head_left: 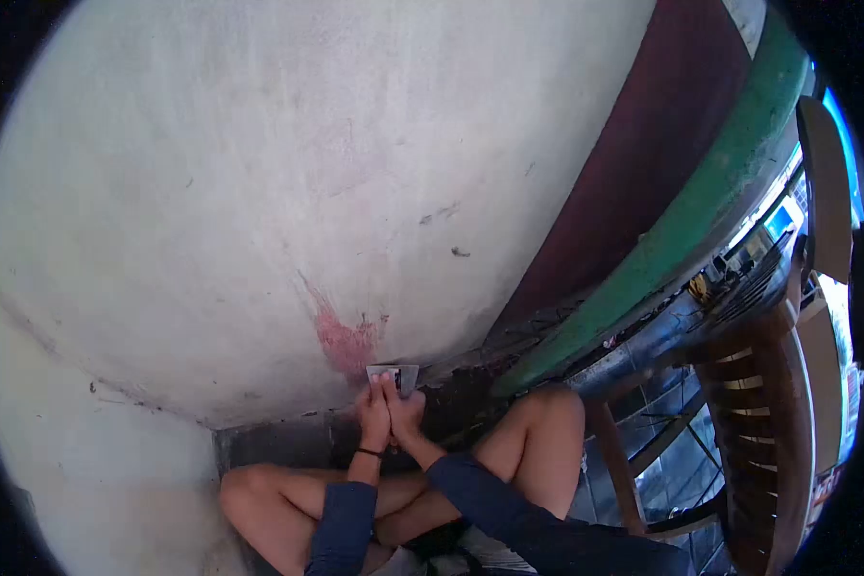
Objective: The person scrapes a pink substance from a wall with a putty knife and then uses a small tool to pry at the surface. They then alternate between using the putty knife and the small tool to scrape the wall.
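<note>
Both hands come together low at the wall, closed around a scraper with a flat, pale grey metal blade (409,374). My left hand (372,419), with a dark band at the wrist, lays its fingers along the back of the blade. Pressed close beside it, my right hand (407,415) grips from the right; the handle is hidden by the hands. The blade's wide edge is right at the whitish wall (259,192), near its foot. Just above and left of the blade is a reddish, scraped patch (344,338) on the wall.
My bent legs (533,446) are on both sides of my arms. A wooden chair (763,422) stands close on the right. A green edge (643,264) borders a dark maroon band (634,154). Dark tiles (288,442) cover the floor; another wall (96,451) meets at left.
</note>
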Available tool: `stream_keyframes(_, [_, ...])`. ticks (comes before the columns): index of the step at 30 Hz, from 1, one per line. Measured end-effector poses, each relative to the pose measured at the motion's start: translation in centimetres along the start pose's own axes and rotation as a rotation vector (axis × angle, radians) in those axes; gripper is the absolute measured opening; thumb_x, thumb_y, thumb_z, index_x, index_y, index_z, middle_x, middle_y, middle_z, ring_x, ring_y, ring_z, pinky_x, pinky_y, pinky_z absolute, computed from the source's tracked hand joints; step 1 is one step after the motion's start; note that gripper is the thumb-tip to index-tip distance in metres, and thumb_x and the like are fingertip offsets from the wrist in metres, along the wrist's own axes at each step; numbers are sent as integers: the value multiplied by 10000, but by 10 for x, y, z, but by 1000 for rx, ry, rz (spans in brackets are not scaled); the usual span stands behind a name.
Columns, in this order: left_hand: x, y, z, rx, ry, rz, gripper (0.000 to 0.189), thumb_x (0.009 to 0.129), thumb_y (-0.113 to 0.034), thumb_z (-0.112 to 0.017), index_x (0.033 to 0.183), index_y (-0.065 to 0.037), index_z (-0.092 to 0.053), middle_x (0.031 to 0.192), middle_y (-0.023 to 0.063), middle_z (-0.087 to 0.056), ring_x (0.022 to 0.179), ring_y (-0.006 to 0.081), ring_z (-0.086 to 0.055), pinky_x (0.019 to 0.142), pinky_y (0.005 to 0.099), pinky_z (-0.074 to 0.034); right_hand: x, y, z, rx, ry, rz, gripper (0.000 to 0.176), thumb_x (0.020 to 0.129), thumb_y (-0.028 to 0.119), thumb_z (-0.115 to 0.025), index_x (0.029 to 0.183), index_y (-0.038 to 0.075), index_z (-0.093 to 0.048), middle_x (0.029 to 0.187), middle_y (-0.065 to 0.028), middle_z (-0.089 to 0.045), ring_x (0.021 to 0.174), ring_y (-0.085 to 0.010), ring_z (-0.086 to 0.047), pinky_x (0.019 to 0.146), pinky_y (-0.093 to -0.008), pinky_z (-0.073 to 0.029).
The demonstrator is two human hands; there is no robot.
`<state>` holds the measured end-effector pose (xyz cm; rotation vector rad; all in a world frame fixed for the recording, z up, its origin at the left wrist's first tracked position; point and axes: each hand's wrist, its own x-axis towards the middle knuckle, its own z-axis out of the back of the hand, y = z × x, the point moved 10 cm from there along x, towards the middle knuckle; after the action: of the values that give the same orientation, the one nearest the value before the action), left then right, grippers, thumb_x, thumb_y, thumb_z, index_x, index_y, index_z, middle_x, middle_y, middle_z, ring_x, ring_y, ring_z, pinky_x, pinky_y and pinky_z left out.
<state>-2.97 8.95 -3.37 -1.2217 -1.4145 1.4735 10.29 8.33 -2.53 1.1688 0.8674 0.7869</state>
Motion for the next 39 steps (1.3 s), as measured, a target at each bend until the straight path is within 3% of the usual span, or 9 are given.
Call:
stream_keyframes(3, [-2, -52, -8, -43, 48, -121, 473, 992, -386, -460, 805, 14, -625, 731, 5, -595, 713, 86, -517, 624, 280, -435, 2, 20, -2, 147, 0, 82, 459, 827, 405, -702, 658, -16, -629, 586, -38, -608, 554, -125, -546, 540, -352, -445])
stream_keyframes(9, [-5, 42, 7, -119, -83, 99, 461, 994, -371, -459, 823, 22, -629, 727, -1, -596, 689, 92, -511, 630, 282, -437, -14, -10, 5, 52, -57, -58, 491, 804, 432, -714, 667, -33, -637, 596, -73, -624, 562, -139, -566, 551, -346, -457])
stream_keyframes(12, [6, -2, 4, 66, 1, -145, 434, 986, -403, -472, 859, -24, -641, 785, 12, -599, 705, 110, -509, 653, 280, -454, -6, -4, 3, 7, -46, -55, 566, 774, 502, -723, 660, -46, -637, 600, -121, -634, 566, -182, -592, 574, -375, -477])
stream_keyframes(15, [12, 12, -1, -115, 78, -31, 428, 978, -409, -487, 876, -29, -655, 787, 20, -604, 708, 108, -515, 659, 277, -457, -2, -10, 1, 20, -47, -32, 548, 777, 476, -732, 670, -52, -633, 611, -102, -633, 575, -164, -580, 567, -365, -471])
stream_keyframes(18, [1, 50, 7, -88, -36, 161, 412, 975, -402, -497, 901, -37, -675, 804, 14, -620, 714, 92, -521, 656, 270, -456, -12, 4, 7, 38, -63, -45, 557, 782, 473, -728, 670, -65, -636, 585, -105, -628, 564, -165, -591, 549, -366, -464])
stream_keyframes(21, [9, 6, 3, -88, 14, -63, 478, 983, -393, -470, 810, 24, -626, 719, 19, -605, 691, 96, -489, 647, 321, -440, -14, 26, 6, 89, -56, 38, 533, 793, 463, -721, 700, -57, -645, 607, -97, -634, 579, -156, -585, 561, -356, -463])
stream_keyframes(24, [13, 11, 4, -30, 21, -89, 472, 981, -387, -475, 806, 23, -630, 707, 16, -605, 687, 99, -497, 649, 311, -444, -9, 9, 0, 92, -22, 28, 510, 805, 453, -712, 729, -48, -654, 641, -90, -646, 599, -150, -580, 581, -350, -466])
stream_keyframes(28, [-5, 28, 7, -44, -33, 113, 483, 982, -384, -473, 794, 31, -633, 689, 24, -603, 660, 113, -510, 617, 325, -446, -14, -11, 1, 18, 21, -108, 498, 808, 451, -710, 743, -40, -661, 665, -76, -651, 614, -150, -575, 602, -345, -471])
stream_keyframes(39, [6, 47, 5, -94, -10, 116, 461, 984, -394, -469, 872, 12, -657, 759, 48, -622, 688, 130, -540, 632, 304, -461, -12, -10, 3, -13, 2, -170, 604, 747, 524, -735, 750, -74, -652, 716, -138, -660, 654, -199, -607, 627, -368, -479])
